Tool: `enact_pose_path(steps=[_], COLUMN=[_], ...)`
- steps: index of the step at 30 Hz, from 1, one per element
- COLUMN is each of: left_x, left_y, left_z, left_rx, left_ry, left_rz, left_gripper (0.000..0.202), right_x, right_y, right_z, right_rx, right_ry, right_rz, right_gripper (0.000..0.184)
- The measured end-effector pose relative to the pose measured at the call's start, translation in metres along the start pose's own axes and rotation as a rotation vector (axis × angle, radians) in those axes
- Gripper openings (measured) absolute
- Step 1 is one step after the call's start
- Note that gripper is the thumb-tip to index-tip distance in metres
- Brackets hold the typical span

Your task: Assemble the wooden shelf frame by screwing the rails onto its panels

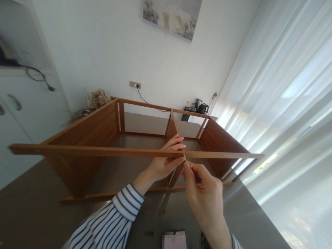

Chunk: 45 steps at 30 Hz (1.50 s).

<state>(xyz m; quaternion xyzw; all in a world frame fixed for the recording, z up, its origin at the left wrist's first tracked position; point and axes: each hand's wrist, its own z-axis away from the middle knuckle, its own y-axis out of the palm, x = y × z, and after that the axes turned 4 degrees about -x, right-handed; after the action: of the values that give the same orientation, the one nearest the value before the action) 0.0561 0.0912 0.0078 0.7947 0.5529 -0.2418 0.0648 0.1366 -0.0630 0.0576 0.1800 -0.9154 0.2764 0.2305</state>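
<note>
A brown wooden shelf frame lies on the grey table, with a long rail running across its near upper side. My left hand reaches behind this rail and grips the middle panel where the two meet, thumb on the near side. In a pinch, my right hand holds a thin metal hex key, its tip touching the rail at the joint with the middle panel. My right fingers hide most of the key.
On the grey table a phone lies near the front edge, with small pieces beside it. A black kettle stands at the back right. Dried plants are behind the frame's left end. White curtains hang at right.
</note>
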Motion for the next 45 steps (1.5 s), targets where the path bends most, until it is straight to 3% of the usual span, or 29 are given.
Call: enact_pose_path(steps=[5, 7, 10, 15, 19, 22, 27, 30, 34, 40, 43, 45], left_x=[0.001, 0.001, 0.000, 0.000, 0.002, 0.003, -0.001, -0.001, 0.001, 0.005, 0.007, 0.007], left_y=[0.001, 0.001, 0.001, 0.002, 0.003, 0.003, 0.002, 0.001, 0.001, 0.002, 0.001, 0.001], left_z=[0.001, 0.001, 0.001, 0.002, 0.002, 0.002, 0.000, 0.000, 0.001, 0.002, 0.002, 0.001], left_rx=[-0.012, -0.008, -0.013, -0.019, -0.029, -0.020, -0.009, -0.016, -0.008, -0.005, 0.001, 0.008], left_ry=[0.002, -0.003, -0.011, -0.004, 0.012, 0.013, 0.020, 0.020, 0.000, 0.017, 0.030, 0.041], left_rz=[0.010, 0.013, 0.012, 0.010, 0.022, 0.023, 0.008, 0.007, -0.006, 0.021, 0.033, 0.026], left_gripper=[0.032, 0.032, 0.031, 0.030, 0.030, 0.031, 0.032, 0.031, 0.031, 0.032, 0.033, 0.033], right_x=[0.005, 0.006, 0.005, 0.002, -0.002, -0.010, -0.022, -0.019, -0.007, 0.007, 0.011, 0.010], right_y=[-0.009, -0.010, -0.005, 0.013, 0.019, 0.014, -0.002, -0.002, 0.007, 0.021, 0.024, 0.025], right_z=[-0.007, -0.008, -0.004, 0.003, 0.002, 0.002, 0.003, 0.006, 0.012, 0.012, 0.011, 0.012], right_rx=[0.038, 0.069, 0.042, 0.019, 0.046, 0.101, -0.002, -0.028, 0.011, 0.130, 0.096, 0.089], right_ry=[-0.078, -0.020, 0.203, 0.595, 0.712, 0.615, 0.065, -0.051, 0.230, 0.773, 0.870, 0.860], right_rz=[0.197, 0.167, -0.073, -0.699, -1.023, -0.901, -0.168, 0.006, -0.201, -0.961, -1.148, -1.150], right_gripper=[0.022, 0.023, 0.024, 0.026, 0.020, 0.020, 0.013, 0.021, 0.029, 0.034, 0.032, 0.032])
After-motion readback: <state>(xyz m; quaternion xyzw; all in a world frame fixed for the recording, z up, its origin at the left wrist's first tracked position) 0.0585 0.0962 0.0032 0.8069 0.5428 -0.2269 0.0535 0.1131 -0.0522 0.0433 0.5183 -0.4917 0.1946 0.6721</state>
